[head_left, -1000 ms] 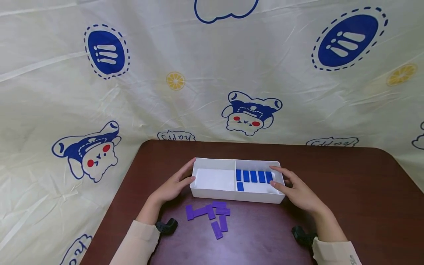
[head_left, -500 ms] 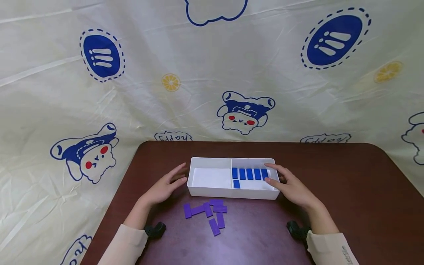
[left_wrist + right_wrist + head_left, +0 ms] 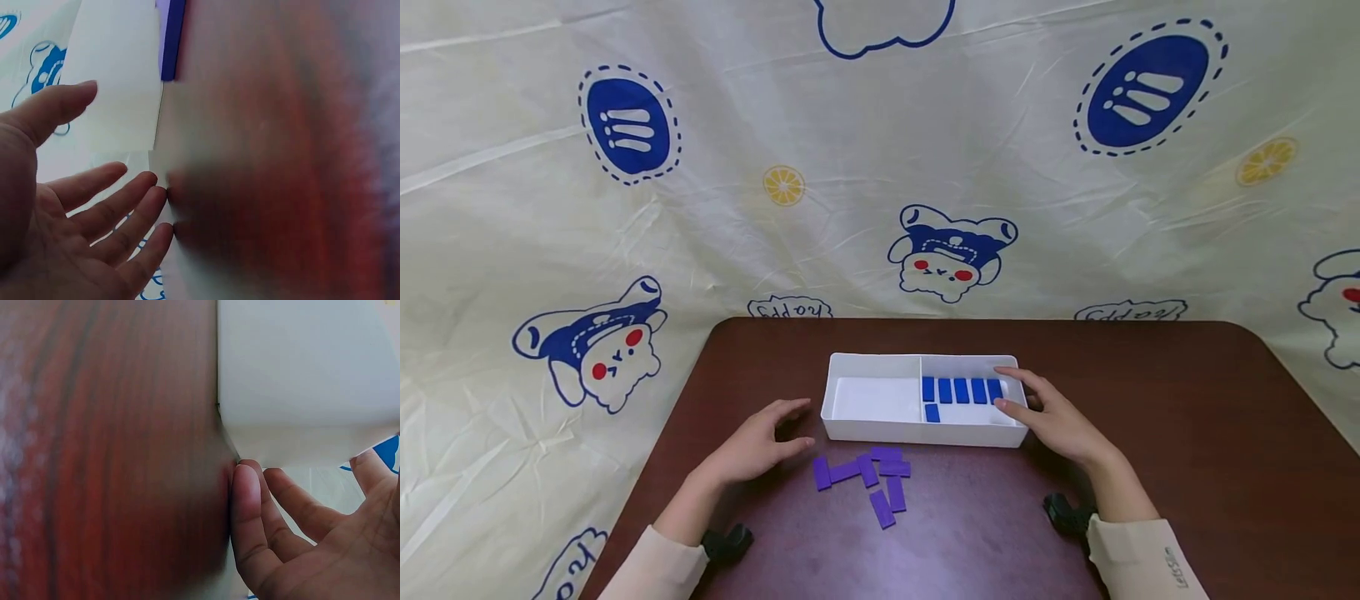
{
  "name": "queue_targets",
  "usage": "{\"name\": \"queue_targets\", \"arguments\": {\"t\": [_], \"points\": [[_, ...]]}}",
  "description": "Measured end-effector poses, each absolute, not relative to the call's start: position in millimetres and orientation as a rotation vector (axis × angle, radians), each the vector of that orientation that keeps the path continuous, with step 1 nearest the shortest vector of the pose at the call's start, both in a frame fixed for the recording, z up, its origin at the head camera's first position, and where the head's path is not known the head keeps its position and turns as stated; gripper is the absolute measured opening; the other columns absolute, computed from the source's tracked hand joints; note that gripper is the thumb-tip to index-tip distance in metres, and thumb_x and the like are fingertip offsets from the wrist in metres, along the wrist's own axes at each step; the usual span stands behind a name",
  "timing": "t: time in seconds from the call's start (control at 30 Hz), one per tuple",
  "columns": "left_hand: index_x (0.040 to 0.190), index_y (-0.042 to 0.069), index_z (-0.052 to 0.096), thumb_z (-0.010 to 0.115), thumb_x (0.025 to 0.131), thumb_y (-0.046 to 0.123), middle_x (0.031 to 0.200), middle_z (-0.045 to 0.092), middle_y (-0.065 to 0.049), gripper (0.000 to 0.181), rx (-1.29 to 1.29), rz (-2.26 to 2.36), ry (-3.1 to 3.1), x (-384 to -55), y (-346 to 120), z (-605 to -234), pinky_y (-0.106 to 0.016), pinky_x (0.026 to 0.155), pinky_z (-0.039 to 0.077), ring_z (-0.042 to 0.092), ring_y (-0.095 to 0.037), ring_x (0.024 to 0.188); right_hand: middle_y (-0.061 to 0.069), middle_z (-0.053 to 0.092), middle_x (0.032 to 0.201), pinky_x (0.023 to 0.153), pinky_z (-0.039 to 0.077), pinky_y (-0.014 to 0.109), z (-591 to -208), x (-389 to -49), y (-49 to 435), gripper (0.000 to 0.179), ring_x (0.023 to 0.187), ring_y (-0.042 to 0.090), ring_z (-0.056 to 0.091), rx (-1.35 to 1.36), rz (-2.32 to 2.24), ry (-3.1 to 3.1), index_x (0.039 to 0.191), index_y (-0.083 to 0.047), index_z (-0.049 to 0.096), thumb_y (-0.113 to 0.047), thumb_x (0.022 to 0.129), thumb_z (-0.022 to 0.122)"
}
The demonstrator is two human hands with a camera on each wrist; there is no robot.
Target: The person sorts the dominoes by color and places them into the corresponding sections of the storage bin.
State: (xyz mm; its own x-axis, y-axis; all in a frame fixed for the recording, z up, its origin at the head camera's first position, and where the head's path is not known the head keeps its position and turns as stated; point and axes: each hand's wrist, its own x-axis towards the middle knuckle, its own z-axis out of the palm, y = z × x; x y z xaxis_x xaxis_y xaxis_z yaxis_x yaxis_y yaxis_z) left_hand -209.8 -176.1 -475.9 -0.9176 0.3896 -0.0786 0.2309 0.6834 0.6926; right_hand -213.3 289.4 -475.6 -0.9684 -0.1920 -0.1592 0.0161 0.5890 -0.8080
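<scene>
A white two-part box (image 3: 872,430) stands on the table. Its right compartment holds several blue tiles (image 3: 962,390) in a row, with one more in front. Several purple tiles (image 3: 867,471) lie scattered on the table before it. My left hand (image 3: 752,446) is off the box, left of the purple tiles, with its fingers loosely spread and holding nothing. At the box's right end rests my right hand (image 3: 1060,421), thumb and index finger reaching over the rim. In the right wrist view, its other fingers (image 3: 247,494) lie against or close to the outside of the end wall.
The dark wooden table (image 3: 1187,433) extends past the box on both sides. A pale printed cloth (image 3: 850,125) hangs behind it. Each wrist carries a black band mount, the left one (image 3: 727,544) and the right one (image 3: 1066,514).
My left hand has let go of the box's left end and come back toward me, down to the left of the purple tiles. My right hand stays at the right end.
</scene>
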Motion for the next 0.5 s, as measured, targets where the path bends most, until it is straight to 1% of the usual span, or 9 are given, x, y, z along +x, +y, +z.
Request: {"name": "queue_targets", "arguments": {"t": [0.17, 0.27, 0.37, 0.5], "points": [[0.142, 0.007, 0.060, 0.080, 0.090, 0.036, 0.137, 0.063, -0.009, 0.062, 0.569, 0.942, 2.733, -198.9, -172.9, -476.4, -0.051, 0.110, 0.047, 0.059, -0.028, 0.130, 0.024, 0.023, 0.167, 0.102, 0.045, 0.071, -475.9, -214.6, 288.0, 0.070, 0.136, 0.051, 0.042, -0.155, -1.324, 2.586, 0.161, -0.028, 0.036, -0.048, 0.100, 0.064], [0.138, 0.005, 0.062, 0.082, 0.088, 0.036, 0.134, 0.063, -0.009, 0.062, 0.619, 0.900, 2.746, -192.6, -169.7, -474.2, -0.051, 0.110, 0.047, 0.059, -0.027, 0.129, 0.024, 0.023, 0.166, 0.101, 0.046, 0.070, -476.7, -215.2, 288.4, 0.070, 0.135, 0.050, 0.042, -0.149, -1.324, 2.581, 0.161, -0.029, 0.036, -0.048, 0.100, 0.064], [0.133, 0.005, 0.064, 0.084, 0.084, 0.036, 0.132, 0.063, -0.008, 0.062, 0.657, 0.890, 2.747, -186.7, -166.3, -472.1, -0.050, 0.110, 0.046, 0.058, -0.026, 0.128, 0.024, 0.023, 0.167, 0.102, 0.044, 0.071, -477.1, -215.3, 289.0, 0.071, 0.135, 0.050, 0.041, -0.137, -1.316, 2.578, 0.161, -0.029, 0.035, -0.050, 0.100, 0.064], [0.128, 0.007, 0.067, 0.088, 0.079, 0.037, 0.128, 0.064, -0.005, 0.061, 0.685, 0.877, 2.757, -180.6, -161.5, -472.3, -0.048, 0.109, 0.047, 0.058, -0.024, 0.124, 0.024, 0.022, 0.167, 0.103, 0.042, 0.073, -477.1, -215.6, 289.3, 0.072, 0.136, 0.050, 0.039, -0.133, -1.313, 2.574, 0.161, -0.029, 0.035, -0.051, 0.100, 0.064]]}}
